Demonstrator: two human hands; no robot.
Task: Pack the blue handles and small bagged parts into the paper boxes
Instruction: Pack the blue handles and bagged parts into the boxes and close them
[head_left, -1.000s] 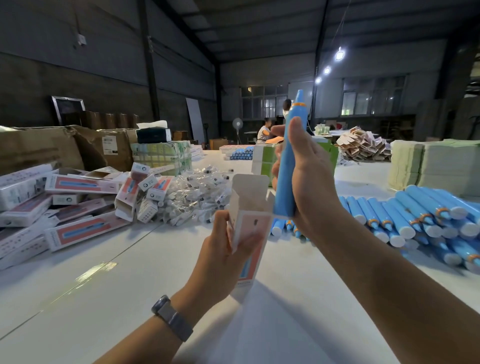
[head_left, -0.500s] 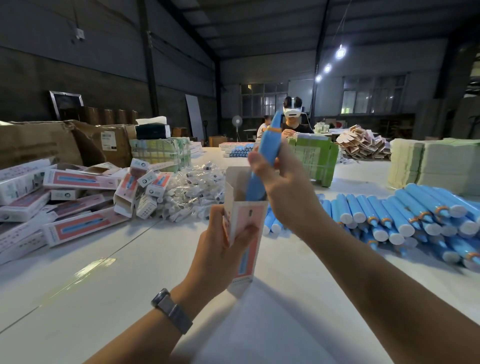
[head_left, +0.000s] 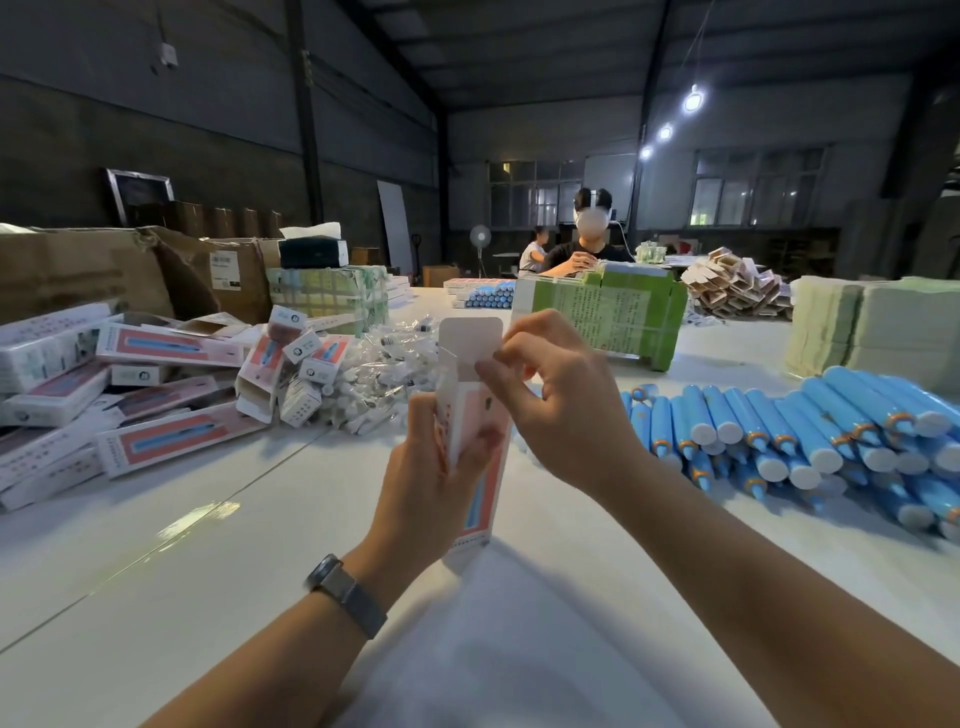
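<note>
My left hand (head_left: 436, 467) grips an upright pink and white paper box (head_left: 480, 467) above the white table (head_left: 208, 545). The box's top flap (head_left: 470, 343) stands open. My right hand (head_left: 556, 400) is at the box's mouth, its thumb and fingers pinching the flap's edge. The blue handle is no longer visible; it seems to be inside the box. A pile of blue handles (head_left: 810, 431) lies to the right. A heap of small bagged parts (head_left: 384, 374) lies behind the box to the left.
Packed pink boxes (head_left: 156, 395) are stacked at the left, with cardboard cartons (head_left: 104, 270) behind them. A green bundle (head_left: 602, 317) and stacks of flat paper (head_left: 872, 332) stand at the back. A person sits working across the table (head_left: 587, 249).
My right hand lowered the blue handle into the box and let it go. It now pinches the top flap. The box stays in my left hand.
</note>
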